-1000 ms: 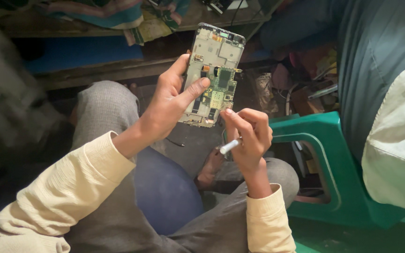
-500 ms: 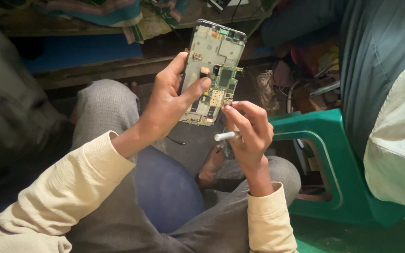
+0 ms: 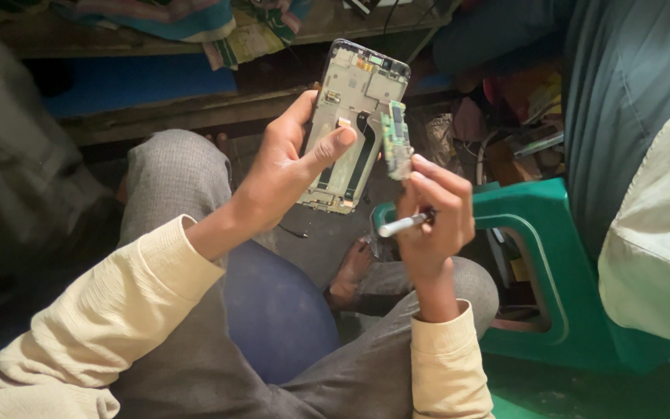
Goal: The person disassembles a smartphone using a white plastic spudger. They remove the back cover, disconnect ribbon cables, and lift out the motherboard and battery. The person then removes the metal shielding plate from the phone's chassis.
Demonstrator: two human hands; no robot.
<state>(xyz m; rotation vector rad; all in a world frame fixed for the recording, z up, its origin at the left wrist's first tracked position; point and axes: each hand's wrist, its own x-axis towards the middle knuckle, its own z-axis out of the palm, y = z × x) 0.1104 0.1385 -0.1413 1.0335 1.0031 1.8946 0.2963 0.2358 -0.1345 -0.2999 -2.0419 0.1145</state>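
Circuit board held beside an opened phone frame

The left hand [image 3: 284, 174] grips the phone frame [image 3: 353, 124] upright; just right of it, the right hand [image 3: 432, 213] pinches the green circuit board [image 3: 395, 140], a white-handled tool [image 3: 403, 225] tucked under curled fingers.

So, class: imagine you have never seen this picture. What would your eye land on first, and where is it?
First, the opened phone frame, its bare pale inside facing up, held high at centre in the left hand. Just right of it, the right hand pinches a small green circuit board at its fingertips, with a slim silver tool tucked in the same grip. A green plastic chair stands at the right.
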